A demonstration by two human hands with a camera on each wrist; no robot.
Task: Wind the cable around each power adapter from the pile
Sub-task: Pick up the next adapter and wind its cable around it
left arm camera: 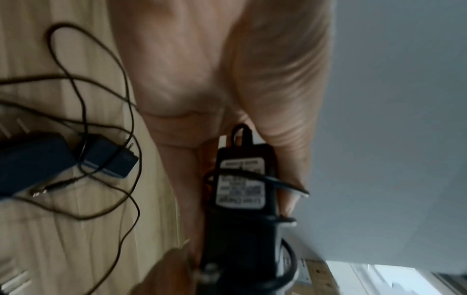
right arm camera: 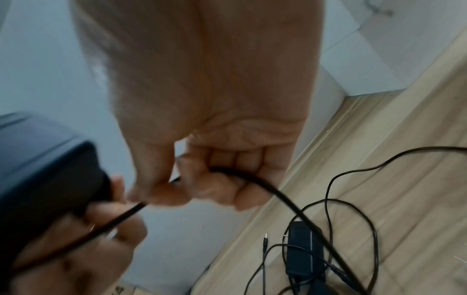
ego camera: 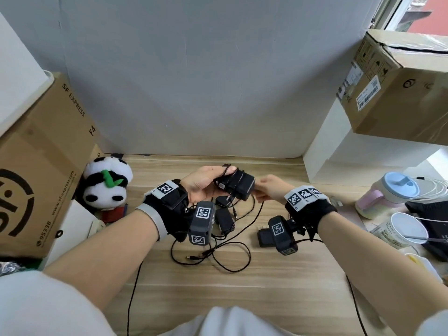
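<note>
My left hand (ego camera: 213, 181) grips a black power adapter (ego camera: 238, 185) above the wooden table (ego camera: 242, 292), prongs pointing down, with several turns of thin black cable across it. The left wrist view shows the adapter's white label (left arm camera: 240, 183) with cable crossing it. My right hand (ego camera: 263, 190) is just right of the adapter and pinches its cable (right arm camera: 252, 178) between thumb and curled fingers. Under the hands lies the pile: two adapters (ego camera: 224, 219) (ego camera: 264, 236) with loose tangled cables (ego camera: 230, 260).
A large SF Express cardboard box (ego camera: 36, 178) and a panda plush (ego camera: 106, 185) stand at the left. A white shelf block (ego camera: 339, 151) with another cardboard box (ego camera: 400, 88) is at the right, with a lidded cup (ego camera: 388, 197) and a paper cup (ego camera: 407, 229) below it.
</note>
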